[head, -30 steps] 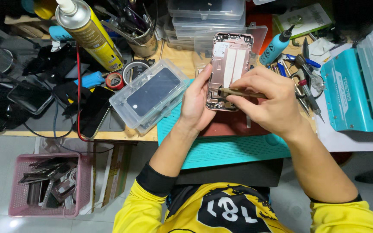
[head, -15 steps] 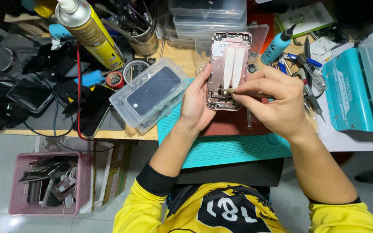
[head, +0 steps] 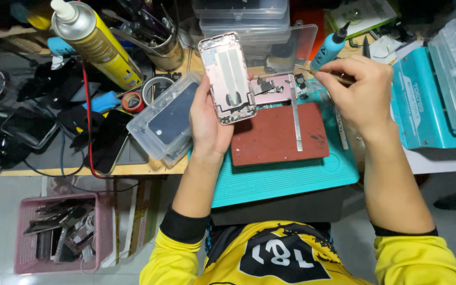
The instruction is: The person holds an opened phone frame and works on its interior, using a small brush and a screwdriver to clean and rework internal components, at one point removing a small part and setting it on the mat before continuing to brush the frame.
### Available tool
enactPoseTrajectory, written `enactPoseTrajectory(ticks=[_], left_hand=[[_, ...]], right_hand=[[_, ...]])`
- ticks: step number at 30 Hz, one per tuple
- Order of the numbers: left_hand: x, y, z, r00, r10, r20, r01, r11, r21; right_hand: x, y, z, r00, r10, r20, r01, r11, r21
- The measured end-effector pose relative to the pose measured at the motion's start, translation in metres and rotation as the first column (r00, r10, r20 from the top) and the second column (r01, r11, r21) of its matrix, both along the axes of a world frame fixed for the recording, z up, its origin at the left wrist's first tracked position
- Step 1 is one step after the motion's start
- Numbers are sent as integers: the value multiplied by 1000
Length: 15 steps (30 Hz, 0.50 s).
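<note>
Lower left of the frame: a pink basket (head: 62,237) of scrap parts on the floor. Centre: your left hand (head: 207,124) grips an opened phone shell (head: 227,78), tilted up off a red pad (head: 278,134) on the teal mat (head: 286,177). Your right hand (head: 362,92) is closed around tweezers (head: 317,73), upper right of centre, tips over the mat's far edge. The step looks like moving a small part; next wants a steady, exact placement. Beyond: a clear box (head: 167,119), a yellow spray can (head: 98,45), a crowded workbench.
</note>
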State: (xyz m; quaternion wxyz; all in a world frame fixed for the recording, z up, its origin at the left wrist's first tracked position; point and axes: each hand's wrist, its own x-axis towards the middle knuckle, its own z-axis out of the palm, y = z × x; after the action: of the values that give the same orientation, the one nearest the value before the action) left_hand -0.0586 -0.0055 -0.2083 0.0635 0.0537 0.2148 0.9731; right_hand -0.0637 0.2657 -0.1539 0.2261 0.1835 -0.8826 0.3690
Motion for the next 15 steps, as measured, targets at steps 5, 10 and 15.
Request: enactPoseTrajectory(ticks=[5, 10, 15], left_hand=[[1, 6, 1, 999, -9, 33, 10, 1000, -13], [-3, 19, 0, 998, -10, 58, 10, 1000, 2], [-3, 25, -3, 998, -22, 51, 22, 1000, -7]], right_hand=[[-31, 33, -47, 942, 85, 326, 6, 963, -268], [-32, 50, -59, 899, -76, 432, 75, 997, 18], [-26, 53, -50, 913, -30, 406, 35, 999, -6]])
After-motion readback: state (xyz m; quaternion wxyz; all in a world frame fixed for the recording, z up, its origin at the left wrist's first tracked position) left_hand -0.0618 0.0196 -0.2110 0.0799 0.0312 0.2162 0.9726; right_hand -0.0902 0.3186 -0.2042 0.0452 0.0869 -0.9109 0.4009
